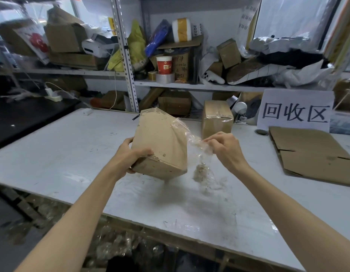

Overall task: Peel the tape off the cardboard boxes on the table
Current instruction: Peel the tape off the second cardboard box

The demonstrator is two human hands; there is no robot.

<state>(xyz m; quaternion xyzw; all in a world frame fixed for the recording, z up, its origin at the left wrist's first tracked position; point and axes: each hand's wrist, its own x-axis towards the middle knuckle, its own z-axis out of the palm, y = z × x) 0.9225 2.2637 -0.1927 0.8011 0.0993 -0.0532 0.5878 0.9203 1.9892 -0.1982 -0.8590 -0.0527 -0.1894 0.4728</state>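
Note:
My left hand (pixel 131 156) grips the near left corner of a brown cardboard box (pixel 160 142), held tilted above the white table (pixel 72 150). A strip of clear tape (pixel 191 140) runs from the box's upper right edge to my right hand (pixel 223 148), which pinches it. The tape's crumpled, fibre-coated end (pixel 202 171) dangles below that hand. A second cardboard box (pixel 216 119) wrapped in clear tape stands on the table behind.
Flattened cardboard (pixel 309 154) lies at the table's right, below a white paper sign (pixel 295 111). Cluttered metal shelves (pixel 170 83) fill the back. A black surface (pixel 23 114) with a power strip is at left. Tape scraps litter the floor (pixel 115 246) under the table edge.

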